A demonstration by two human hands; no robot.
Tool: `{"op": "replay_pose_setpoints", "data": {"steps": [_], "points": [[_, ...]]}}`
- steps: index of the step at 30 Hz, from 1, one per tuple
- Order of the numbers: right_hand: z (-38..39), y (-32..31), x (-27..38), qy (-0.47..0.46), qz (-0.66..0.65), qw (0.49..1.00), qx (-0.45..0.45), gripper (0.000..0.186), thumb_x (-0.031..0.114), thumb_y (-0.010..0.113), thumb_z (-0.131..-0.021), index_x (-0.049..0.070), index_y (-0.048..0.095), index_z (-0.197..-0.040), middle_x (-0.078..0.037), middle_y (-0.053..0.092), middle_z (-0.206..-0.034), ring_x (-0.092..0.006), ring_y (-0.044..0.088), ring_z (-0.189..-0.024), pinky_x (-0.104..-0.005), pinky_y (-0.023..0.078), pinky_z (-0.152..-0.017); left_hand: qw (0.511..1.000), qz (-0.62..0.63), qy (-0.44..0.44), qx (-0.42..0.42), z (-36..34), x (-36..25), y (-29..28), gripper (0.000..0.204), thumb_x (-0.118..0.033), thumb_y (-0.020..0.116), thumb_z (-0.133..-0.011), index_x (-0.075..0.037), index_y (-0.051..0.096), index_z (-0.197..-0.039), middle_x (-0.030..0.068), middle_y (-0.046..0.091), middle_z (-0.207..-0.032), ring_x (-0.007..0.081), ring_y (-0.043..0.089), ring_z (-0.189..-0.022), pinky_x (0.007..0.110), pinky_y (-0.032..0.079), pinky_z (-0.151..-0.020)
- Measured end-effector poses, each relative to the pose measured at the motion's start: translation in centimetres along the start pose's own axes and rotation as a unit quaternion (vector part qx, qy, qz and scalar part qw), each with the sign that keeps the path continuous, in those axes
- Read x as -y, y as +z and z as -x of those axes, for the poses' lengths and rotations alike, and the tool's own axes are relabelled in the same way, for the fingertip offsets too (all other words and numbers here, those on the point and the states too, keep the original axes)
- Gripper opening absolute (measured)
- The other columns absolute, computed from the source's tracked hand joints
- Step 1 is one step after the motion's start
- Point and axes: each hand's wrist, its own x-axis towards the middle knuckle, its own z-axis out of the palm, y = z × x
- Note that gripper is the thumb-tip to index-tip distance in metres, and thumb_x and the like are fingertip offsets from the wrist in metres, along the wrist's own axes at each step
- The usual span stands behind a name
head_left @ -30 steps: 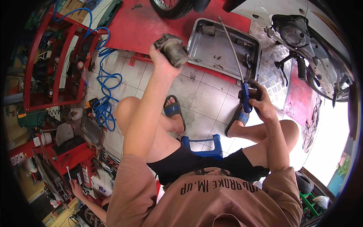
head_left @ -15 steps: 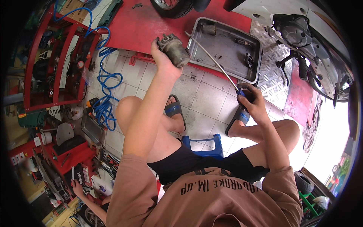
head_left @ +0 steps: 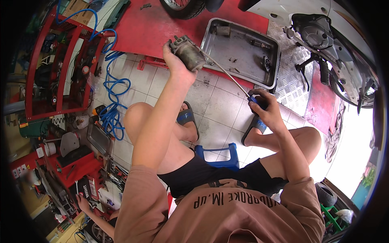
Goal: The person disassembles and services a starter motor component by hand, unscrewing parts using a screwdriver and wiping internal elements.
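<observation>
My left hand (head_left: pixel 174 61) is raised ahead of me, its fingers wrapped round a grimy cylindrical metal motor (head_left: pixel 191 58). The motor is tilted, with a lugged end cap toward the upper left. In my right hand (head_left: pixel 268 108) is a long screwdriver (head_left: pixel 227 72), gripped by its blue handle. Its thin shaft slants up and left to the motor's side near the cap. Whether the tip touches the motor, I cannot tell. Beyond lies a grey metal tray (head_left: pixel 239 50) with a cylindrical metal piece (head_left: pixel 223 31), a dark part (head_left: pixel 266 63) and small bits.
A red platform (head_left: pixel 137 28) carries the tray; a motorcycle (head_left: pixel 320 34) stands at right. Left are a coiled blue hose (head_left: pixel 112 115) and red shelf rack (head_left: pixel 60 65). A blue stool (head_left: pixel 221 162) is between my legs. Another person's hand (head_left: pixel 83 201) shows at lower left.
The screwdriver has moved left, its tip end now against or behind the motor's outline. My right hand shifted slightly left with it; the motor has barely moved.
</observation>
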Motion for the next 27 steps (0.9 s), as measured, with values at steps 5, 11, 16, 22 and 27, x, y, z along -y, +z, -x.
{"op": "replay_pose_setpoints", "data": {"steps": [5,11,16,22,27], "points": [[-0.09,0.10,0.08,-0.001,0.005,1.000,-0.004,0.032,0.009,0.065,-0.086,-0.001,0.057,-0.115,0.000,0.058,-0.070,-0.0051,0.049,-0.061,-0.0212,0.039,-0.056,1.000,0.008,-0.005,0.007,-0.09,0.02,-0.15,0.045,-0.054,0.040,-0.088,-0.016,0.060,-0.103,0.0036,0.064,-0.097,0.0214,0.061,-0.089,0.040,0.051,-0.079],[-0.22,-0.02,0.05,0.004,0.004,1.000,0.002,0.032,0.009,0.065,-0.086,-0.001,0.057,-0.115,0.000,0.058,-0.070,-0.0053,0.050,-0.062,-0.0212,0.039,-0.057,1.000,0.009,-0.007,0.003,-0.21,0.03,-0.18,0.047,-0.055,0.038,-0.089,-0.015,0.060,-0.103,0.0041,0.064,-0.097,0.0220,0.061,-0.089,0.041,0.051,-0.079],[-0.26,0.03,-0.10,0.001,0.005,1.000,-0.002,0.032,0.009,0.065,-0.085,-0.001,0.058,-0.115,0.000,0.058,-0.070,-0.0053,0.050,-0.061,-0.0212,0.039,-0.056,1.000,0.008,-0.001,0.010,-0.47,0.17,-0.29,0.048,-0.055,0.036,-0.089,-0.015,0.060,-0.102,0.0043,0.064,-0.097,0.0221,0.061,-0.088,0.041,0.050,-0.080],[-0.28,0.24,0.00,-0.002,0.009,1.000,0.000,0.031,0.009,0.065,-0.086,-0.001,0.058,-0.114,0.000,0.058,-0.069,-0.0055,0.049,-0.060,-0.0211,0.039,-0.055,1.000,0.009,-0.004,0.006,-0.40,0.17,-0.36,0.048,-0.055,0.035,-0.090,-0.016,0.060,-0.104,0.0036,0.064,-0.099,0.0217,0.060,-0.092,0.041,0.049,-0.082],[-0.23,0.48,0.04,0.001,0.009,1.000,0.002,0.031,0.008,0.065,-0.086,-0.001,0.058,-0.114,0.000,0.057,-0.068,-0.0054,0.050,-0.060,-0.0214,0.039,-0.055,1.000,0.001,-0.008,-0.013,0.32,-0.01,-0.11,0.048,-0.055,0.036,-0.089,-0.017,0.061,-0.103,0.0018,0.065,-0.098,0.0204,0.061,-0.091,0.040,0.049,-0.083]]}}
